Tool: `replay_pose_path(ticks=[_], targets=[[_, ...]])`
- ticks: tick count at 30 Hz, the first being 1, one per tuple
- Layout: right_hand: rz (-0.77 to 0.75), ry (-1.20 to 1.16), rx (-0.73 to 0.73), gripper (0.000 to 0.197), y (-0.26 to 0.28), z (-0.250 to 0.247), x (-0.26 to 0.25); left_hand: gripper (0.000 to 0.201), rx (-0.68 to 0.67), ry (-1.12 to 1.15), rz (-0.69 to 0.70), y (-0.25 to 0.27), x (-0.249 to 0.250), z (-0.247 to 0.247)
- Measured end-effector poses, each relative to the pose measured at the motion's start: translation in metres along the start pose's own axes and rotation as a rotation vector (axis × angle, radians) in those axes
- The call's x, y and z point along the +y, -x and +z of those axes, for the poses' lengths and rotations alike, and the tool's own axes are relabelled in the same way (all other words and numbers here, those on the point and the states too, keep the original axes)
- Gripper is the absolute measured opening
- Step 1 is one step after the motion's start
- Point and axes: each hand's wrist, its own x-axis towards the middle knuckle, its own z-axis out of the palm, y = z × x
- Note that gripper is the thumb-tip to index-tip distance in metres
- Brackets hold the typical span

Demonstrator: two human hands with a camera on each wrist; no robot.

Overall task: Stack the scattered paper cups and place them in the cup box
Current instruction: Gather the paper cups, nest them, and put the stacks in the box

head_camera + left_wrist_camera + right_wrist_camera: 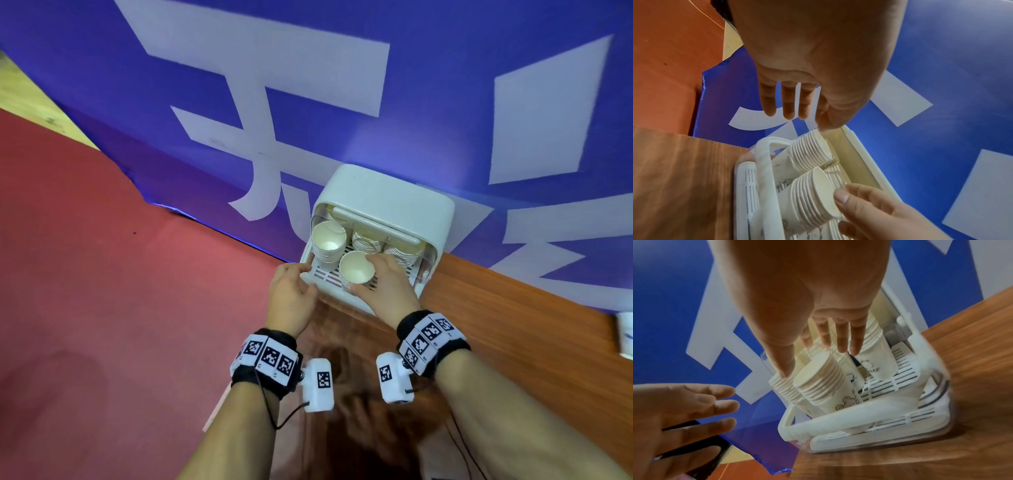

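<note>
**White cup box at the surface's left end, both hands at its mouth**

White plastic, the cup box (383,205) sits at the wood surface's (513,325) left end, backed against a blue banner (445,102); red floor (102,274) lies past that edge. Stacks of paper cups stand on its slatted tray, the rear ones half hidden under the hood. The front cup stack (356,272) stands just behind the front rail. The right hand (390,291) reaches over it, grip spread, fingertips at the rim. The left hand (291,298) rests at the tray's left corner, grip relaxed, holding nothing.
</note>
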Motion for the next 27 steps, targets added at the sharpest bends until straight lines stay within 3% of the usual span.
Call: replay_pose_path(ticks=[5,10,17,27], targets=[[-0.028,-0.088,0.018,0.051,0.04,-0.044,0.015,0.036,-0.06,0.006,0.105,0.021,0.04,0.032],[0.043,-0.131,0.124,0.041,0.095,-0.11,0.062,0.037,-0.156,0.022,0.219,0.056,0.099,0.085],[0.153,-0.199,0.262,0.041,0.185,-0.196,0.159,0.035,-0.275,-0.011,0.357,0.122,0.184,0.171],[0.377,-0.337,0.411,0.037,0.331,-0.299,0.338,0.034,-0.487,-0.055,0.432,0.254,0.289,0.341]])
